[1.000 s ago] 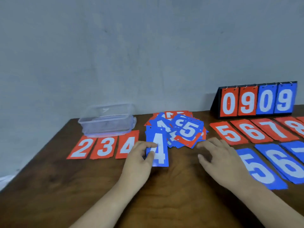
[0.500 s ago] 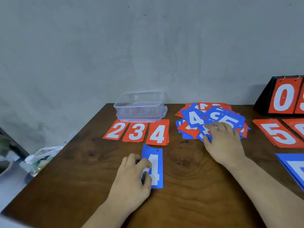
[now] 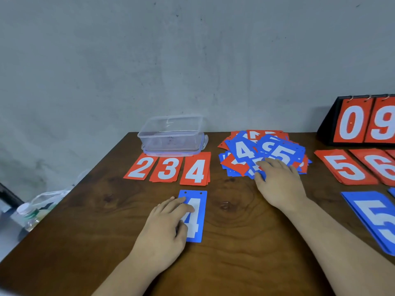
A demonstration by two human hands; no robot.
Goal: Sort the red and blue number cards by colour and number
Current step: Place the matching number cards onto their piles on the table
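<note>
- Red cards 2 [image 3: 140, 168], 3 [image 3: 167, 169] and 4 [image 3: 195, 170] lie in a row near the back-left of the worktop [image 3: 85, 231], just in front of a clear plastic box [image 3: 173, 135]. The 3 and 4 look like small stacks, so a nudge could fan them out.
- The blue 4 [image 3: 195, 218] lies flat just in front of the red 4, apart from it. The left hand [image 3: 164, 229] rests on its left half, with fingers fairly straight and pressing rather than gripping.
- The card looks slick. If that hand draws away while still pressing, the card would probably skew or slide out of line with the red 4.
- The unsorted pile [image 3: 245, 154] sits at the middle of the back edge, red and blue overlapping. The right hand [image 3: 280, 184] lies spread over its near side, and no card is visibly pinched.
- Dragging one card from here could pull its neighbours along or bring two stuck together. A blue 4 showing in the pile may get buried.
- Towards the right edge lie the red 5 [image 3: 344, 167] and red 6 [image 3: 382, 167], with the blue 5 [image 3: 376, 218] in front. A sweeping right forearm could shift them.
</note>
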